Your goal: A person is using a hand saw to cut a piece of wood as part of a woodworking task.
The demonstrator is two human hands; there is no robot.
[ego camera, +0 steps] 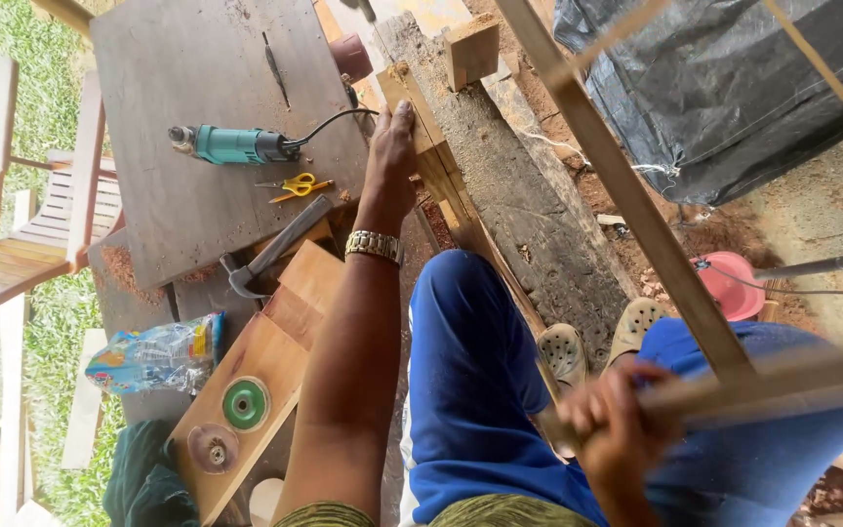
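ok, left hand (392, 146) stretched out flat, palm down, fingers together, pressing on a long wooden plank (438, 166) that runs on edge alongside a rough grey beam (519, 195); not curled round it, just laid on top. gold watch (375, 245) on that wrist. right hand (609, 422) low in view, blurred, closed in a fist round a thin wooden strip (763, 376) that runs off to the right edge; the strip crosses a longer slanted wooden batten (626, 195). blue trousers and two beige clogs (597, 342) below, feet beside the beam. left of the plank, a grey work board (178, 127) carries a teal power tool (236, 144) with black cord, yellow-handled scissors (295, 184) just beside it, and a hammer (270, 252) near the board's lower edge. lower left: green grinding disc (246, 403) and a brown disc (214, 449) on a wood offcut, plastic packet (156, 353) nearby. black tarp (724, 88) upper right, pink bowl (734, 285) on the dirt.
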